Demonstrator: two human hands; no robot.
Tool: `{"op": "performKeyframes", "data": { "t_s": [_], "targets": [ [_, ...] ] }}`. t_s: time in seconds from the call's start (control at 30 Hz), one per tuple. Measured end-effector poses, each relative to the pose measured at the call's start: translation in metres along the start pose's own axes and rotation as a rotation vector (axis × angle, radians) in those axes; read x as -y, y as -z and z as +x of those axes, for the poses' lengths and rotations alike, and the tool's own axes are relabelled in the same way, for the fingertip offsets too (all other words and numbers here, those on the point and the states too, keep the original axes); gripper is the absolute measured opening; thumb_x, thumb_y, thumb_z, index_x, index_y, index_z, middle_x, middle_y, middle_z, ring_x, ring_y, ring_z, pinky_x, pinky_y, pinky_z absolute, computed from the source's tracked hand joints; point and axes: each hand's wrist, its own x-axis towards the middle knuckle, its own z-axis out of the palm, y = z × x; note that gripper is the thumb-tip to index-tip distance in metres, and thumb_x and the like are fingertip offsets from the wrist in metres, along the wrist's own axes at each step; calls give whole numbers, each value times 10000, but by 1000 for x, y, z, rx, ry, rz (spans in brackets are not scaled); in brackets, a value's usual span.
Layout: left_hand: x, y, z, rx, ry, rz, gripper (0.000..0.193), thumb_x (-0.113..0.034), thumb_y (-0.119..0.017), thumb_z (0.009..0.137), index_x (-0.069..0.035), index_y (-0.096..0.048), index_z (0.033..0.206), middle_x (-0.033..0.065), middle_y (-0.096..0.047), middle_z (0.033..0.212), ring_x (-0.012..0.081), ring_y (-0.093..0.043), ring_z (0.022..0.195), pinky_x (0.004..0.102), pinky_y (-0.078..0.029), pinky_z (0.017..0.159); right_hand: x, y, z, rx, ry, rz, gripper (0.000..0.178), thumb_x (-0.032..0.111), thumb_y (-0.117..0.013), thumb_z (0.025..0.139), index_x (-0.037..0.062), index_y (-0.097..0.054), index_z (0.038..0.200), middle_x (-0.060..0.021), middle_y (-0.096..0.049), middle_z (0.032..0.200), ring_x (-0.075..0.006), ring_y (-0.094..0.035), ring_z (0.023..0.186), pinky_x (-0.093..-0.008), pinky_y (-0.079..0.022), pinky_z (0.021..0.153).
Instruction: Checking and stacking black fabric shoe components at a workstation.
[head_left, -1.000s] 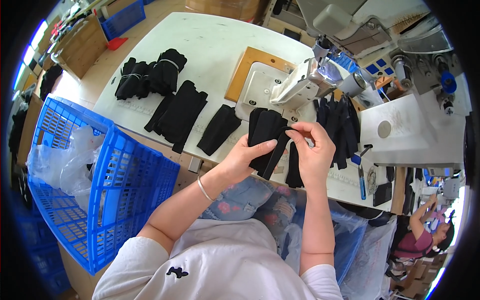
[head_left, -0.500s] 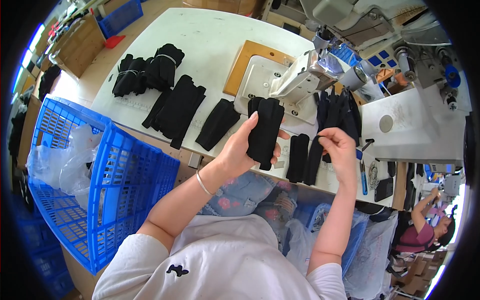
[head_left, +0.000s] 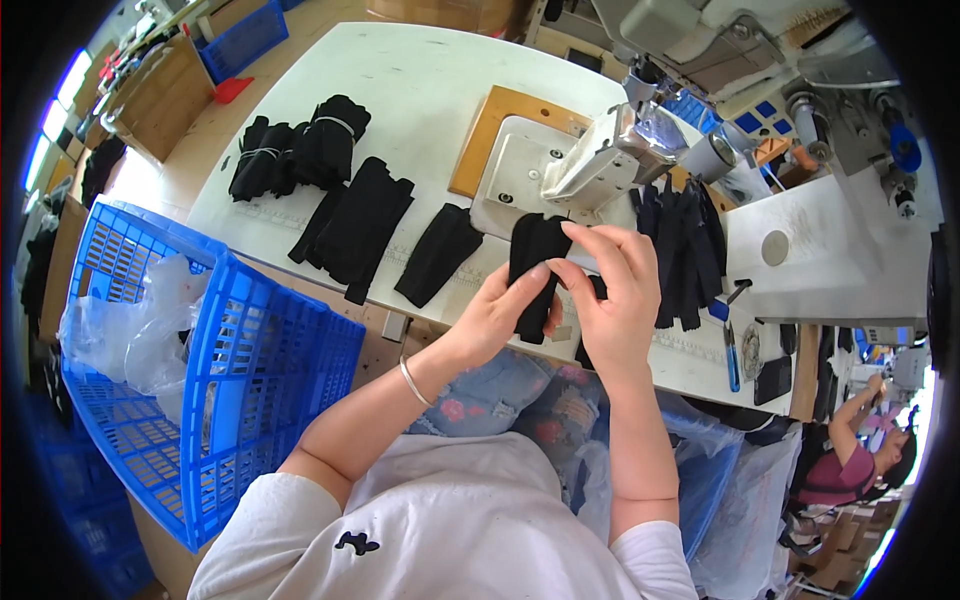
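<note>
A stack of folded black fabric pieces (head_left: 535,245) is upright in my left hand (head_left: 490,315), its thumb lying across the front and its fingers behind. My right hand (head_left: 620,290) is at the stack's right edge, thumb and fingertips pinching black fabric there. Behind the right hand, part of another black piece (head_left: 590,345) shows on the table edge; the rest is hidden. To the left lie a single black bundle (head_left: 440,255) and a wider, loose black pile (head_left: 357,225).
Tied black bundles (head_left: 325,145) lie farther left on the white table (head_left: 400,70). Beyond my hands stands a sewing machine (head_left: 590,170); dark strips (head_left: 680,250) hang beside it. Blue-handled snips (head_left: 732,355) lie at right. A blue crate (head_left: 205,400) stands left. A co-worker (head_left: 845,460) sits far right.
My right hand has moved left and up from the black pieces on the table edge to the stack in my left hand. It now pinches the stack's right edge.
</note>
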Motion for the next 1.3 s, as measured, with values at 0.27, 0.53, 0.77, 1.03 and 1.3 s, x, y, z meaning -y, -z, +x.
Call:
{"op": "performKeyframes", "data": {
  "t_s": [0.27, 0.53, 0.77, 1.03, 1.3],
  "targets": [
    [-2, -2, -3, 7, -42, 121, 290, -305, -392, 1065, -46, -521, 1067, 41, -590, 806, 105, -557, 702, 264, -473, 632, 0, -14, -8, -80, 23, -64, 319, 87, -811, 706, 80, -698, 1004, -29, -603, 939, -240, -576, 816, -360, -470, 688],
    [-8, -2, -4, 67, -85, 74, 396, -375, -361, 1065, -34, -555, 1123, 24, -573, 758, 88, -528, 673, 260, -451, 631, -3, -3, -16, -136, -83, 250, 175, -31, -737, 771, 55, -666, 904, -71, -662, 856, -210, -643, 720, -298, -499, 633],
    [-12, -1, -4, 46, 26, -77, 416, -377, -405, 1047, -18, -596, 1133, 46, -579, 740, 117, -539, 653, 269, -454, 635, -1, 2, -7, 25, -172, 339, 69, -37, -647, 877, 3, -636, 932, -73, -666, 869, -151, -671, 728, -254, -522, 653],
    [-8, 0, -3, -110, 40, -276, 319, -292, -572, 987, -4, -596, 1121, 82, -626, 794, 154, -603, 667, 300, -499, 626, -6, 4, -13, 43, -386, 535, 63, -18, -650, 885, 1, -614, 933, -59, -679, 882, -128, -659, 773, -238, -497, 731],
    [-7, 1, -5, -74, 20, -256, 306, -276, -611, 971, -3, -605, 1109, 85, -667, 867, 147, -636, 683, 294, -526, 595, -5, -5, -9, 77, -404, 570, 123, -4, -702, 823, 35, -634, 918, -65, -652, 1026, -147, -618, 757, -275, -491, 707]
  ]
}}
